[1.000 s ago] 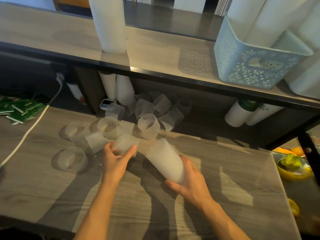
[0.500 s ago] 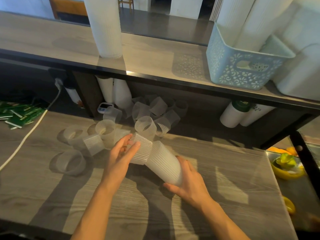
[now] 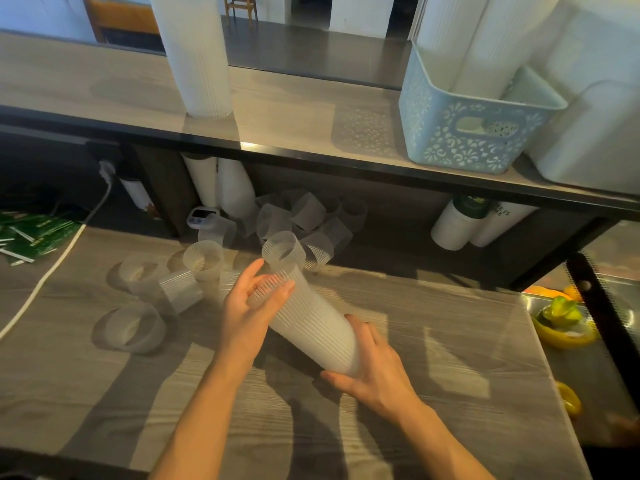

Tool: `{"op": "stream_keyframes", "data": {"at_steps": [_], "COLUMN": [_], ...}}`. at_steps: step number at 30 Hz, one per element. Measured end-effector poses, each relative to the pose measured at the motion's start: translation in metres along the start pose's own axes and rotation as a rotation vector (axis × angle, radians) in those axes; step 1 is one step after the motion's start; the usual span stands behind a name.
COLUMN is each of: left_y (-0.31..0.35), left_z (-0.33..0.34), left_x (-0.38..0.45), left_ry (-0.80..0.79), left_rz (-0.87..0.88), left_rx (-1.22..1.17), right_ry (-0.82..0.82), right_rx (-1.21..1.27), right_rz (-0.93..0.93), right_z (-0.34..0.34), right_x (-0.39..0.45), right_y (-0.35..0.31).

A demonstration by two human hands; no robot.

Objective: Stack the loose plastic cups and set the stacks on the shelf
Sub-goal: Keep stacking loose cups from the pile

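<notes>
two hands [image 3: 249,317], one held cup stack [image 3: 311,320], one blue basket [image 3: 474,133], one white cable [image 3: 52,271]

Single head-worn wide-angle view, looking forward and down, close over the bench [image 3: 433,393], forearms entering from the lower edge, shelf [image 3: 294,109] across the upper frame

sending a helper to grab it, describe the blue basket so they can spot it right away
Look at the long wooden shelf that runs above the worktop where the loose cups lie. Toward its right end sits the pale blue basket, with tall white cup stacks standing in it. It is the only coloured container up there, and its walls are pierced with a lacy flower pattern and an oval handle slot.
</notes>
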State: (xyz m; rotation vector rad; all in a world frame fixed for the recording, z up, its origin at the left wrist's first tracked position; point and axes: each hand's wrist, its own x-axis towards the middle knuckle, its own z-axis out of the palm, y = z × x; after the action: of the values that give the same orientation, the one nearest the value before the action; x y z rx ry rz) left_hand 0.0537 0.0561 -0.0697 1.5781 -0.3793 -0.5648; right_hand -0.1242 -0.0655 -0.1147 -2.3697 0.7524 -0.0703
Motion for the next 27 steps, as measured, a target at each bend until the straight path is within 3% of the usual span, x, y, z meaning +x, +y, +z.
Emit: {"op": "stream_keyframes", "data": {"at_steps": [17,20,24,27], "left_y": [-0.023,-0.029,-0.039,-0.059], "left_z": [0.010,-0.006,-0.037,-0.061], "left_x": [-0.012,-0.009,-0.003,0.018], "left_ry": [-0.179,-0.077,0.188,0.348], "left_rz": [-0.107,-0.081,-0.069,-0.262], "left_rx": [0.006,0.045,0.191,0.254], "right_ry": [0.014,0.015,0.020,0.003], "right_rx": [0.023,0.023,0.019,0.013], "right_rz": [0.038,0.044,0.049,0.058], "right_z": [0.004,0.005,0.005,0.007], "right_x": [0.002,0.007,0.016,0.020], "right_y": [-0.003,-0.006,-0.013,-0.018]}}
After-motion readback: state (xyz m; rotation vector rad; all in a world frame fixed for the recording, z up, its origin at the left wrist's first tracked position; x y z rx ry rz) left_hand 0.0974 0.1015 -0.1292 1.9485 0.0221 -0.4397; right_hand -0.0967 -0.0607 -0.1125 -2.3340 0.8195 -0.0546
